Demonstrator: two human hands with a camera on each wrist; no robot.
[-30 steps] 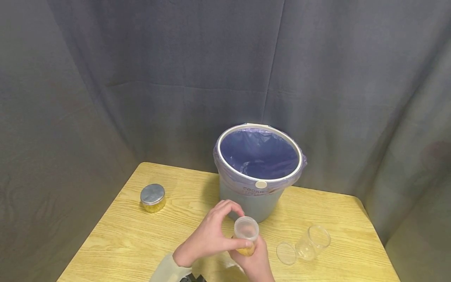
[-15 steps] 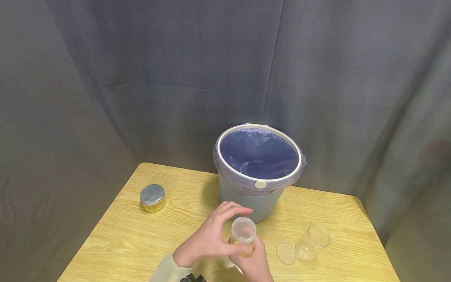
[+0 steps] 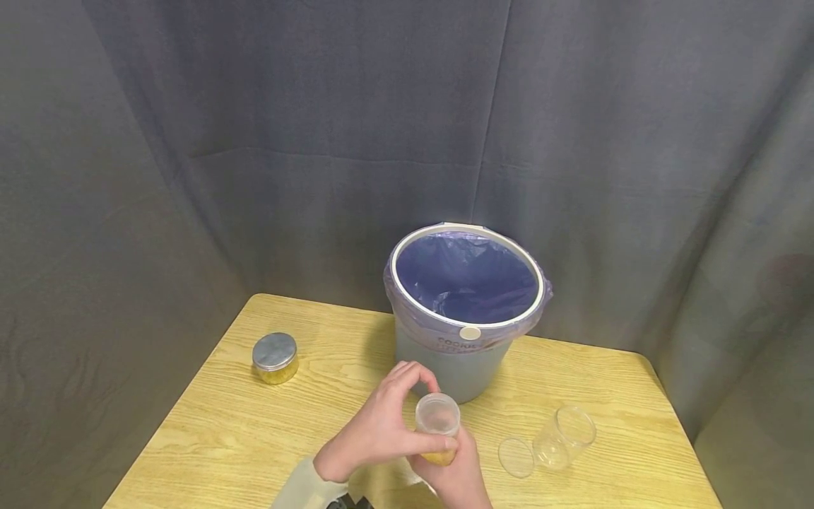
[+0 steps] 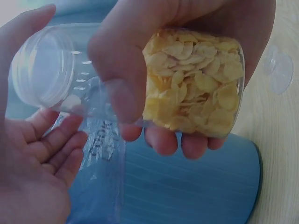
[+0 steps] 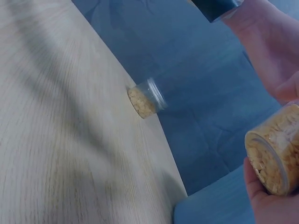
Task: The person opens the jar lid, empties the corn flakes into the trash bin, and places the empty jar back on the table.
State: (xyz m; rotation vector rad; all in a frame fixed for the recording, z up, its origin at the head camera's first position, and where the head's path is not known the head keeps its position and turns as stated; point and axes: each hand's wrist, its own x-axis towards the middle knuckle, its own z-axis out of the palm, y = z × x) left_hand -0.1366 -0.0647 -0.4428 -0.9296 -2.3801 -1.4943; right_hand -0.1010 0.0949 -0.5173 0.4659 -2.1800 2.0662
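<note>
head view: we see the left hand [image 3: 375, 431] curled loosely around the clear top [image 4: 39, 67] of a cornflake jar [image 4: 196, 84], the right hand [image 3: 456, 470] wrapped round its body, above the bench [image 3: 318, 396]. rightward we have a clear cylinder [image 3: 552, 452] beside a round disc [image 3: 516, 457]; farther, a purple-lined bin [image 3: 454, 371], a silver-lidded jar [image 3: 275, 353], then grey curtain [image 3: 337, 141].

Soft light, cool wrist views

Head view: diffuse, moderate light; table [image 3: 191, 438] warm yellow, curtain [image 3: 318, 106] dim and unevenly toned. Soft shadow on the table just left of the bin [image 3: 454, 371]; small glints on the bag [image 3: 467, 276]. Bag lettering smeared.

Left wrist: blue cast, bright washed-out patch at left, pale reflections on the held jar [image 4: 196, 79].

Right wrist: bluish, dimmer; broad blurred shadows across the table, tabletop jar [image 5: 142, 100] soft.
</note>
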